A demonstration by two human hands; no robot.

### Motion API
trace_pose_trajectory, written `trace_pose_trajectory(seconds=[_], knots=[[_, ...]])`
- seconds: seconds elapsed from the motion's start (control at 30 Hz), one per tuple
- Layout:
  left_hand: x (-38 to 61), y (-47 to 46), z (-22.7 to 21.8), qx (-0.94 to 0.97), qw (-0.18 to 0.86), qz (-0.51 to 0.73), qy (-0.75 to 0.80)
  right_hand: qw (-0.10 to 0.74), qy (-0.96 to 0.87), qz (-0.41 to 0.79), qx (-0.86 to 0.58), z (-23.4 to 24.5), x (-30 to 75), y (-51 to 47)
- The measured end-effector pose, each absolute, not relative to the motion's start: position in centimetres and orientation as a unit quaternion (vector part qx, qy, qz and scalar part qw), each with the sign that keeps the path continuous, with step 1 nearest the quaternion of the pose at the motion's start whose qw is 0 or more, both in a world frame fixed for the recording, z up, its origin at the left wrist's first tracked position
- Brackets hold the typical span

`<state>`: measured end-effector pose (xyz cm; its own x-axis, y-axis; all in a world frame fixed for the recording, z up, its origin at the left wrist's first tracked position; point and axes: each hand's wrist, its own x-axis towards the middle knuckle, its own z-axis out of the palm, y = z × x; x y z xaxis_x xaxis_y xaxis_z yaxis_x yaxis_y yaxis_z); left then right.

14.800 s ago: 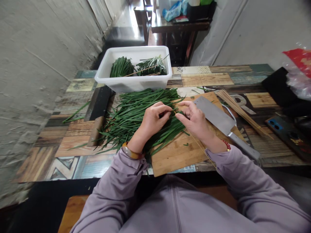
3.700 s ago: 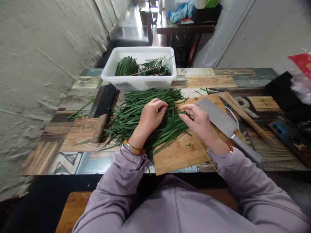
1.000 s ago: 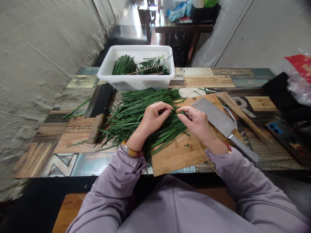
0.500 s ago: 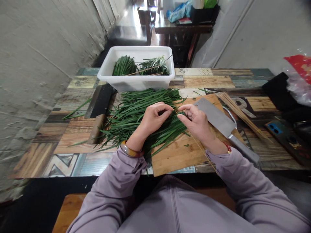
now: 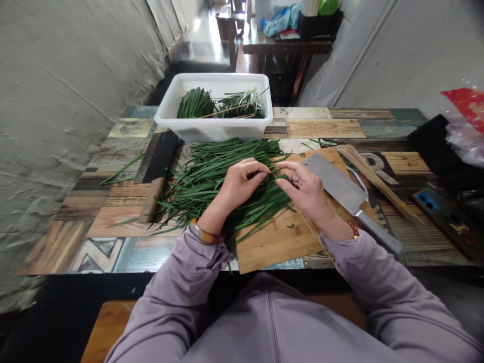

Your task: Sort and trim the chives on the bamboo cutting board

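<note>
A heap of long green chive leaves lies across the table and the left part of a wooden cutting board. My left hand is curled over the heap, its fingertips pinching a few leaves. My right hand is just to the right of it, fingers closed on a thin bamboo skewer that runs back toward my body. The skewer's tip meets the leaves between the two hands.
A cleaver lies on the board's right side, next to a bundle of bamboo skewers. A white tub with skewered chive bundles stands behind the heap. A phone and a plastic bag are at the right; a wall runs along the left.
Both hands stay at the same spot over the heap; the fingers shift only slightly around the leaves and the skewer tip. The view has drifted a little.
</note>
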<state>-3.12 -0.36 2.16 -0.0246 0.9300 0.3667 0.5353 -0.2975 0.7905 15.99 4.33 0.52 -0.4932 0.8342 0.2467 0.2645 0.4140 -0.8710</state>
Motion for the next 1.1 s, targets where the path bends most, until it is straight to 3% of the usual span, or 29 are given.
trace_pose_trajectory(seconds=[1.1], knots=[[-2.87,-0.92,3.14,0.685,0.314,0.392,0.528,0.382,-0.784,0.349,-0.344,1.15,15.97,4.04]])
